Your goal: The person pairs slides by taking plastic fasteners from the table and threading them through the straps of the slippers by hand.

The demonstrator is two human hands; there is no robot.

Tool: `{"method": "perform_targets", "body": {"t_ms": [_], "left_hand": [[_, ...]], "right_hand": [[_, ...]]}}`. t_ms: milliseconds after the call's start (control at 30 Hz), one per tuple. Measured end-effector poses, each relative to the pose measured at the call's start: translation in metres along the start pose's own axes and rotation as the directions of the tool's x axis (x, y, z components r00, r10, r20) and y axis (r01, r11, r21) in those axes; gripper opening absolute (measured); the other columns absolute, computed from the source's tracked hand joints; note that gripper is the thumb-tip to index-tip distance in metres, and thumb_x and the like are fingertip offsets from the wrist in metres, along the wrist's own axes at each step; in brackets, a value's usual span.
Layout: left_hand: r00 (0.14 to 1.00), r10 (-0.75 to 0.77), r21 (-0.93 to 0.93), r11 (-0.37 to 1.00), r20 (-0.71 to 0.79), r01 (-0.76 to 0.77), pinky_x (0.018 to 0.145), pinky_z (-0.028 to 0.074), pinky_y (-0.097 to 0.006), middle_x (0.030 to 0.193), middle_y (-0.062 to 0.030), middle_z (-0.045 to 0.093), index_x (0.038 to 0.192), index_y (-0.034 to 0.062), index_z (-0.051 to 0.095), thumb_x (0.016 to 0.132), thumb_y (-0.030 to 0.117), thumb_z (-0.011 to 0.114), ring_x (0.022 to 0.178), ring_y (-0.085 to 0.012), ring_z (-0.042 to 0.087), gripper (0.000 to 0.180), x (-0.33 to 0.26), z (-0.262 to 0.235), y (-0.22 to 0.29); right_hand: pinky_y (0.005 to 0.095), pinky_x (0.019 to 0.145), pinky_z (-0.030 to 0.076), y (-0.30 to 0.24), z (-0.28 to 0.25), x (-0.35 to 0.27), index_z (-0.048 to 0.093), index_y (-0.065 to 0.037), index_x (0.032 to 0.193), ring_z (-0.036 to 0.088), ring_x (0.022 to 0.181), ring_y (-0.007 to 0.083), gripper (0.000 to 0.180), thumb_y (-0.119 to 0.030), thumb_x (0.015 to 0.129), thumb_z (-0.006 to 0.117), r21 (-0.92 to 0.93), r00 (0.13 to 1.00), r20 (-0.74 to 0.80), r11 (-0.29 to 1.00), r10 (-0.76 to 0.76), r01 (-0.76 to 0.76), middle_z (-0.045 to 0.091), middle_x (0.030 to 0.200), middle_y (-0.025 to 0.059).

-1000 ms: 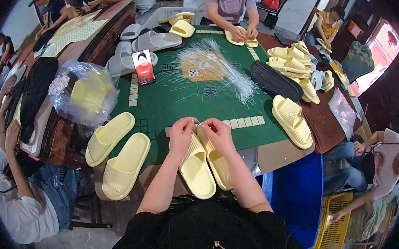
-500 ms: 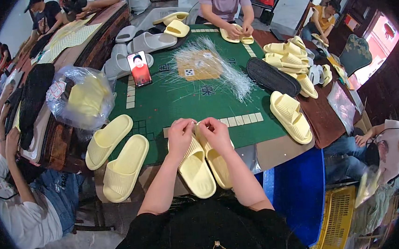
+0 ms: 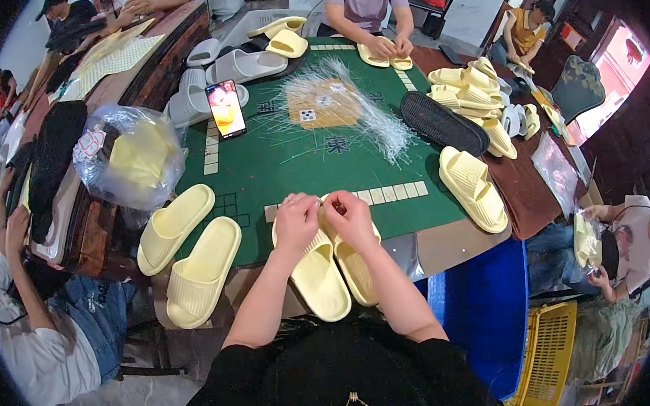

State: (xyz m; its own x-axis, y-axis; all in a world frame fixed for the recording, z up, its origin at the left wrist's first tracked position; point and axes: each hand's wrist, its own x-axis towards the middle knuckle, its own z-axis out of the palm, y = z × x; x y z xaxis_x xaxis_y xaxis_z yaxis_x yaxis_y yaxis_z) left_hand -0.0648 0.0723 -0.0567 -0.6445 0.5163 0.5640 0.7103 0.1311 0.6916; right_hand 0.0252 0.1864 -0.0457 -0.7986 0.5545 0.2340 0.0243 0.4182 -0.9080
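Both hands, left hand (image 3: pixel 294 222) and right hand (image 3: pixel 349 216), pinch closed on the toe ends of a pale yellow foam slipper pair (image 3: pixel 330 267), with two more loose yellow slippers (image 3: pixel 190 259) waiting left of the grip.

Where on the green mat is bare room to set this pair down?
Bare green mat lies between the phone, the clear strand pile and the hands on the slipper pair. Crowded: the right edge with the black slipper and yellow stack; the left edge holds two slippers.
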Motion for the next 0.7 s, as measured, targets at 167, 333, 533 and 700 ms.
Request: {"method": "perform_targets", "body": {"t_ms": [167, 333, 533, 700], "left_hand": [[1.0, 0.013, -0.002, 1.0, 0.024, -0.013, 0.073, 0.047, -0.041, 0.074, -0.0144, 0.062, 0.081, -0.0008, 0.065, 0.079, 0.003, 0.06, 0.074, -0.0336, 0.059, 0.006, 0.001, -0.002, 0.001], [0.998, 0.026, 0.007, 1.0, 0.056, -0.027, 0.074, 0.048, -0.042, 0.077, -0.0153, 0.063, 0.081, -0.0015, 0.065, 0.078, 0.002, 0.059, 0.076, -0.0345, 0.06, 0.007, 0.0, 0.0, -0.001], [0.99, 0.077, 0.07, 0.994, 0.121, -0.086, 0.075, 0.048, -0.042, 0.077, -0.0153, 0.063, 0.077, 0.0007, 0.064, 0.078, 0.002, 0.058, 0.076, -0.0352, 0.06, 0.006, 0.002, -0.002, 0.002], [0.995, 0.026, 0.037, 0.999, 0.099, -0.03, 0.078, 0.049, -0.043, 0.084, -0.0144, 0.064, 0.087, 0.0041, 0.065, 0.083, 0.007, 0.055, 0.083, -0.0351, 0.06, 0.011, -0.002, 0.004, 0.005]], "right_hand": [[0.0291, 0.057, 0.047, -0.005, 0.002, -0.002, 0.064, -0.002, 0.086, 0.058, 0.059, 0.0138, 0.012, -0.014, 0.083, 0.065, -0.019, 0.999, -0.012, 0.999, 0.03, -0.03, 0.063, 0.069, 0.0084], [0.0241, 0.053, 0.044, 0.0, 0.005, -0.002, 0.063, 0.0, 0.085, 0.053, 0.058, 0.0064, 0.007, -0.007, 0.084, 0.064, -0.017, 0.995, -0.066, 0.997, -0.075, 0.074, 0.06, 0.066, 0.0032], [0.0268, 0.056, 0.046, 0.0, 0.004, -0.002, 0.064, 0.0, 0.085, 0.057, 0.059, 0.0111, 0.008, -0.009, 0.085, 0.064, -0.039, 0.997, -0.062, 0.999, -0.04, 0.037, 0.062, 0.069, 0.0065], [0.027, 0.057, 0.047, 0.006, 0.002, 0.003, 0.063, 0.0, 0.088, 0.058, 0.061, 0.0115, 0.009, -0.009, 0.087, 0.063, 0.08, 0.998, -0.069, 0.997, -0.014, 0.019, 0.063, 0.071, 0.0067]]}}
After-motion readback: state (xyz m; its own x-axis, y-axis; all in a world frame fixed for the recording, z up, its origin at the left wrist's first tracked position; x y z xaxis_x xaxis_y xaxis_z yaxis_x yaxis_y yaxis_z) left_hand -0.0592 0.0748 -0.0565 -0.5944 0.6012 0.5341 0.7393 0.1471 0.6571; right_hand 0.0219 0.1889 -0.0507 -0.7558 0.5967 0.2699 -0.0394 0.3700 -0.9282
